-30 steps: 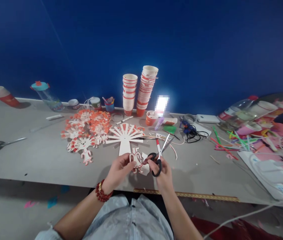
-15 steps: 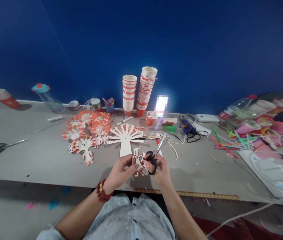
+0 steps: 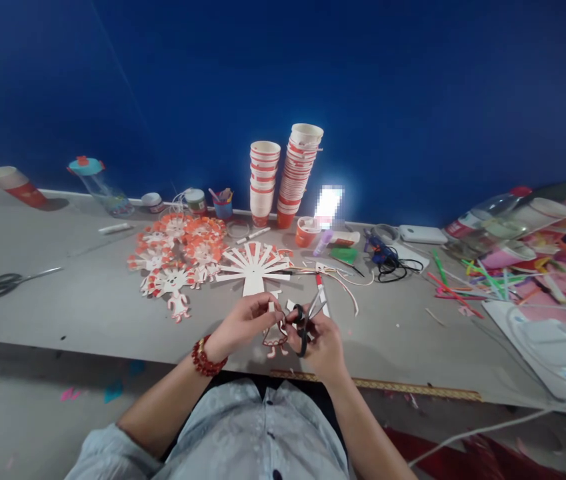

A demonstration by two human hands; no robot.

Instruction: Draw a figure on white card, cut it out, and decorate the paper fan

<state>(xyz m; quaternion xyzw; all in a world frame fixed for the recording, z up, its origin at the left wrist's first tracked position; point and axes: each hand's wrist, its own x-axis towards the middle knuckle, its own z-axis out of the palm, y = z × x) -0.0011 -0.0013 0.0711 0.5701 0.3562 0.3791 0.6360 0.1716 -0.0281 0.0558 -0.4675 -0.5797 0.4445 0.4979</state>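
Hands (image 3: 240, 327) (image 3: 327, 347) grip paper figure (image 3: 275, 339) and scissors (image 3: 304, 339) over grey table (image 3: 107, 320), blue wall (image 3: 163, 87) behind

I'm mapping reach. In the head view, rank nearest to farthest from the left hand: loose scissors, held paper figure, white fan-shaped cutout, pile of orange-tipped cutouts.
1. Held paper figure: at the left hand's fingertips.
2. White fan-shaped cutout: just beyond the hand.
3. Pile of orange-tipped cutouts: beyond and left.
4. Loose scissors: far left.
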